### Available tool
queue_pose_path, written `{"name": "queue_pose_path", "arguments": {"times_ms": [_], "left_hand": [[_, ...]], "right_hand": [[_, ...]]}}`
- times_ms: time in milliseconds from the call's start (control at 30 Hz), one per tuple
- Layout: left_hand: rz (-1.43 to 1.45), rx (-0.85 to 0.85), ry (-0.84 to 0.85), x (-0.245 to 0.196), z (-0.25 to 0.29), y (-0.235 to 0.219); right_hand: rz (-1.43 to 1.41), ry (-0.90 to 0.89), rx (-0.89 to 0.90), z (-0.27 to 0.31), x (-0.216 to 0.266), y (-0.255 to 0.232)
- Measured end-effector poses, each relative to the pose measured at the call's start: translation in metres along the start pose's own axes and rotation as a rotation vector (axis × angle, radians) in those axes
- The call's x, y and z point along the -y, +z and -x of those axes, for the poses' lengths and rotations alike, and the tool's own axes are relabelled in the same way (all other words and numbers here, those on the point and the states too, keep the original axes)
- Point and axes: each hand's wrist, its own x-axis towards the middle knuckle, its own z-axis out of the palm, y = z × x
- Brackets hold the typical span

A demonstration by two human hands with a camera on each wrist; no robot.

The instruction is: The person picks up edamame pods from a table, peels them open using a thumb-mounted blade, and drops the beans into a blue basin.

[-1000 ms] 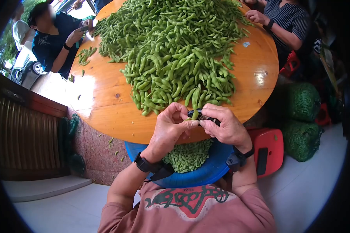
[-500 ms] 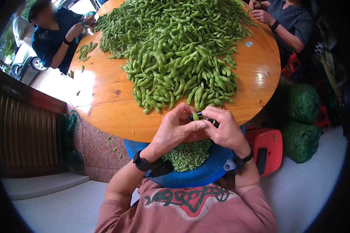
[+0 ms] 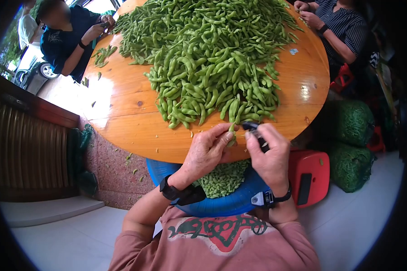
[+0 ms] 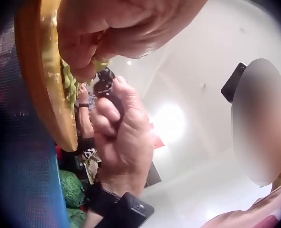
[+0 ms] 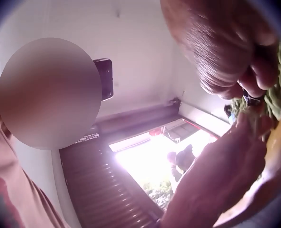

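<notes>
Above the near table edge, my left hand (image 3: 202, 151) pinches a green soybean pod (image 3: 232, 130) between thumb and fingers. Just to its right, my right hand (image 3: 273, 156) grips a small black clipper-like tool (image 3: 262, 143), its tip a short way from the pod. In the left wrist view the dark jaws of the tool point up towards the left fingers, which hide most of the pod. A large heap of soybean pods (image 3: 203, 63) covers the middle of the wooden table (image 3: 131, 122). Below my hands, shelled green beans (image 3: 222, 181) lie in a blue basket (image 3: 244, 201).
A red plastic stool (image 3: 319, 174) stands right of the basket, beside stacked green net sacks (image 3: 352, 167). Two people work at the table's far left and right sides. Small pod scraps (image 3: 134, 171) litter the floor at left.
My hands were together at the pod with the tool against it; now the right hand has drawn away to the right with the tool. The pod stays in the left fingers.
</notes>
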Motion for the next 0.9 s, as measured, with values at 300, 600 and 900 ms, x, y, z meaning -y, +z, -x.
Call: {"name": "queue_pose_path", "arguments": {"times_ms": [300, 600, 900], "left_hand": [[-0.448, 0.032, 0.227, 0.002, 0.002, -0.005], [0.351, 0.391, -0.206, -0.004, 0.003, -0.024], [0.193, 0.371, -0.107, -0.003, 0.011, -0.013]], "right_hand": [[-0.338, 0.072, 0.251, -0.019, -0.015, 0.005], [-0.927, 0.456, 0.566, -0.020, -0.025, -0.010], [-0.196, -0.133, 0.202, -0.011, -0.007, 0.006]]}}
